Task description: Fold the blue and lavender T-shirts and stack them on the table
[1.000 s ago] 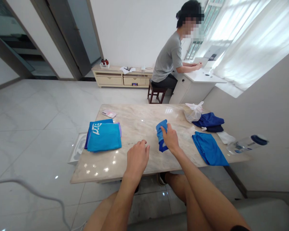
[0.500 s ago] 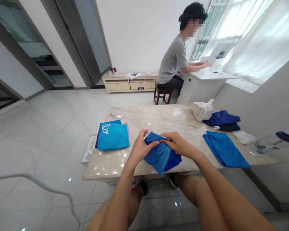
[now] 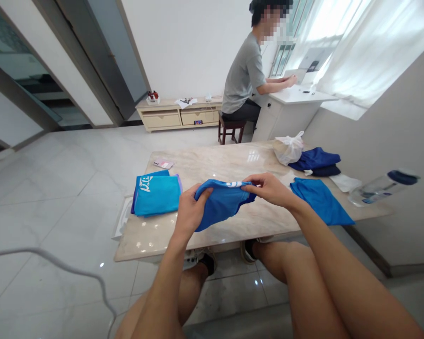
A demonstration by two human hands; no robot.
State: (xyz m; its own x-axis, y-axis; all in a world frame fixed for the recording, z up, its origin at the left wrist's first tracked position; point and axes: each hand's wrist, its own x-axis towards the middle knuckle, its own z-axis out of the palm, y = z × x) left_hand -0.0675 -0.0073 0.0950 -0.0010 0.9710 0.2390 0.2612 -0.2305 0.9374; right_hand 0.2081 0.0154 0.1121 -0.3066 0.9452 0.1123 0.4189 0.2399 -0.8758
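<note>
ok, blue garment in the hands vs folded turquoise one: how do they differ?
The blue garment hangs loose between the left hand and right hand; the turquoise garment lies folded flat on the marble table. The held one is a deeper blue, the folded one lighter. The held one is rumpled, the folded one a neat rectangle. Both show white print.

Both bare arms extend forward from the lower edge of the view. The left forearm (image 3: 171,268) rises steeply, the wrist bent, and the left hand (image 3: 191,213) stands upright, its palm turned inward toward the right hand, its fingers (image 3: 198,192) curled closed in a grip. The right forearm (image 3: 321,226) runs diagonally from the lower right. The right hand (image 3: 270,189) lies nearly level, back upward, its fingertips (image 3: 249,183) pinched against the thumb. The hands are apart, at similar height, both gripping.
</note>
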